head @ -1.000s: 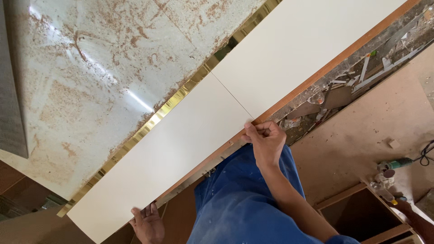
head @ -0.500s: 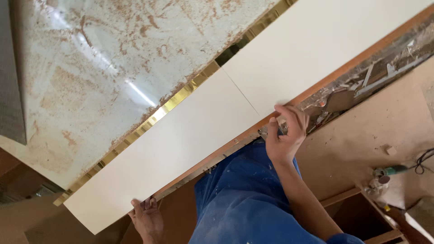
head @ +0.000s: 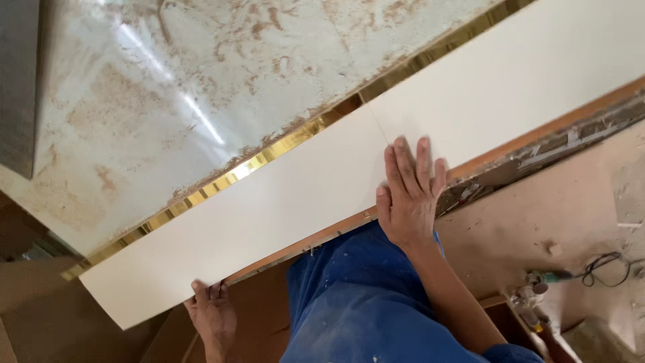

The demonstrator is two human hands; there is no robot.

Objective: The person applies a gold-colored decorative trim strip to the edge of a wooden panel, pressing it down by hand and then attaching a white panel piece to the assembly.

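Observation:
A long cream-white panel (head: 269, 222) runs diagonally along a wall, below a gold trim strip (head: 222, 181) and a glossy marble-look slab (head: 168, 107). A thin seam (head: 376, 128) divides it from a second white panel (head: 524, 74) to the right. My right hand (head: 408, 191) lies flat with fingers spread on the panel beside the seam. My left hand (head: 212, 316) grips the panel's lower edge near its left end, fingers curled under it. My blue trouser leg (head: 356, 309) fills the lower middle.
An orange-brown wooden edge (head: 537, 134) runs under the panels. Below it lies a dusty board floor (head: 537, 222) with debris. A power tool with a black cable (head: 571, 275) rests at the right. A grey surface (head: 17, 81) stands at the far left.
My right hand has gone from pinching at the panel's lower edge to lying flat and spread on its face near the seam. The left hand stays at the lower edge.

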